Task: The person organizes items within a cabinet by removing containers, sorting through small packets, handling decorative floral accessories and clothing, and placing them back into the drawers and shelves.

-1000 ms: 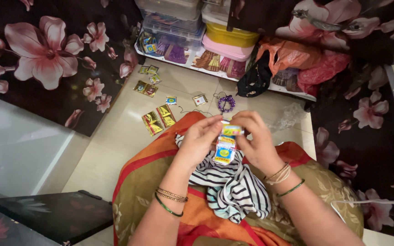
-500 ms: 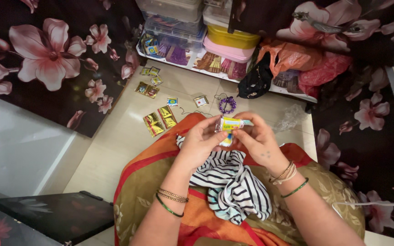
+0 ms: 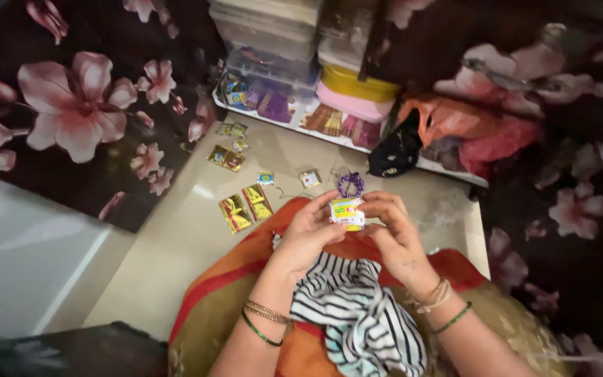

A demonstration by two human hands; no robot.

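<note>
Packet (image 3: 347, 212) now sits folded small between your fingertips, where a second ago it hung long below them. Your left hand (image 3: 308, 234) pinches its near edge, fingers curled shut on it; your right hand (image 3: 392, 234) grips the other side. Both hover above the striped cloth (image 3: 357, 314) on your lap, near the purple bead ring (image 3: 350, 184).

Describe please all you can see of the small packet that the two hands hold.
The small packet is a glossy sachet, mostly yellow with green, red and white print. It looks folded into a compact block. It is pinched between the fingers of the left hand and right hand, above the striped cloth on the lap.
</note>
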